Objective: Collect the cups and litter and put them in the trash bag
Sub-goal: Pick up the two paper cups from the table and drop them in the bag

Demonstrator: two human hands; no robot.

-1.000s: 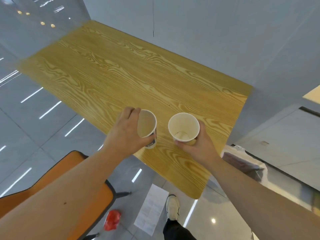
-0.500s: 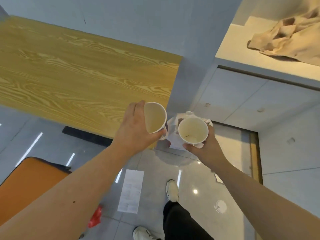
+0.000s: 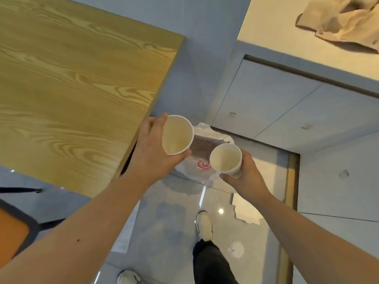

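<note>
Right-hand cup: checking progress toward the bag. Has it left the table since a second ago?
Yes. The right-hand cup moved off the table, now over the trash bag.

A wood-grain desk (image 3: 78, 89) fills the upper left, its right corner jutting toward the middle of the view. Under its near edge, at the lower left, sits an orange chair (image 3: 12, 238) with a dark frame. The floor (image 3: 170, 218) is glossy grey tile with reflected light spots. At the upper right runs a pale counter (image 3: 276, 27), and a crumpled tan cloth (image 3: 340, 19) lies near its far right end. Grey cabinet doors (image 3: 272, 103) stand below the counter.
</note>
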